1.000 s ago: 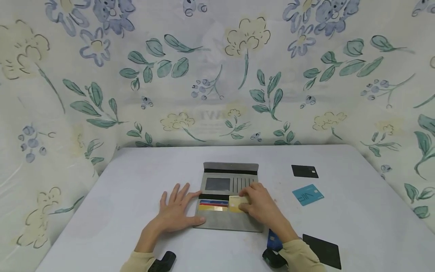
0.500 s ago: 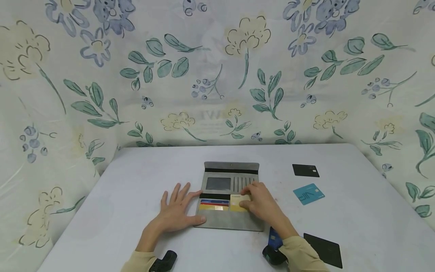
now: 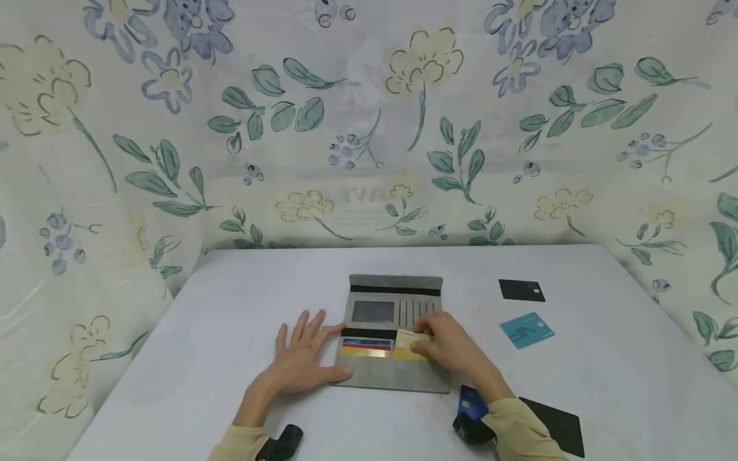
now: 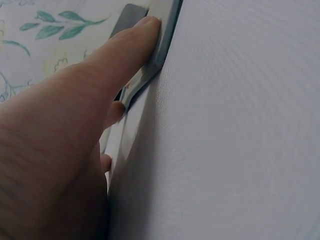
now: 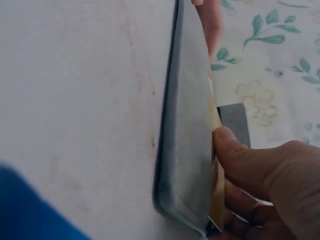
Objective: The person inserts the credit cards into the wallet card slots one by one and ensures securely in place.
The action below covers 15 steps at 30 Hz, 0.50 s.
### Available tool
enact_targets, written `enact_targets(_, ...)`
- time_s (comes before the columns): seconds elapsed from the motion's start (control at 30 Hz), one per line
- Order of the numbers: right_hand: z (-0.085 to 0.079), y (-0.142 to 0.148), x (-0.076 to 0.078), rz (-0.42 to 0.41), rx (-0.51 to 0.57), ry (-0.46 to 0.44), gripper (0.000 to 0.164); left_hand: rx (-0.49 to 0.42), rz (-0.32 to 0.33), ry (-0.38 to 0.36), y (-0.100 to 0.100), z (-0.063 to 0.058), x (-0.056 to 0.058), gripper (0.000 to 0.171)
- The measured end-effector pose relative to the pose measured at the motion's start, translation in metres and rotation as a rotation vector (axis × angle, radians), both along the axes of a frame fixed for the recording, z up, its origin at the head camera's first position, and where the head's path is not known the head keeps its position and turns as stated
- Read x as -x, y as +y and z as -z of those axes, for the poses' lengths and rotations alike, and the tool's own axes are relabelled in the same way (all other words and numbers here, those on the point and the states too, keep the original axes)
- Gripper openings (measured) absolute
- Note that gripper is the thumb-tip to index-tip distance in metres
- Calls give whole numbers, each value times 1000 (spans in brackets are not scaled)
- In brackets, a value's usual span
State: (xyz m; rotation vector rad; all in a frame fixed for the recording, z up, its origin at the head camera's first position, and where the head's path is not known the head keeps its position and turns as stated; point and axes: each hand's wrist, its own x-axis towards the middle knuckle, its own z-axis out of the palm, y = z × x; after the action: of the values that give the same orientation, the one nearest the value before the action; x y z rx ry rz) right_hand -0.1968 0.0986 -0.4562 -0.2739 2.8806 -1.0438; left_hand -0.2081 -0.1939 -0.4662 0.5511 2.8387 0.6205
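Note:
A grey card wallet lies unfolded on the white table, with a clear window and a row of slots in its upper half. Several cards sit stacked in its lower left pocket. At the lower right pocket my right hand pinches a yellow card between thumb and fingers; the card leans slightly, and its right part is hidden behind the hand. My left hand is spread flat, its thumb resting on the wallet's lower left corner and its index fingertip at the left edge.
To the right of the wallet lie a black card and a teal card. A blue card is partly under my right wrist, near a dark flat rectangle. Floral cloth hangs behind the table.
The yellow card has tilted slightly in my right hand and its top left corner stands a little away from the left stack. My left hand keeps its place on the wallet.

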Motion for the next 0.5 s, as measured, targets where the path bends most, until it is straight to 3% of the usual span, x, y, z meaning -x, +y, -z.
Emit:
enact_targets(0.3, 1, 4, -2, -164, -36, 62, 19, 5, 4, 7, 2, -1, 0, 88)
enact_targets(0.5, 0, 6, -2, -226, -44, 72, 20, 12, 0, 7, 2, 0, 0, 88)
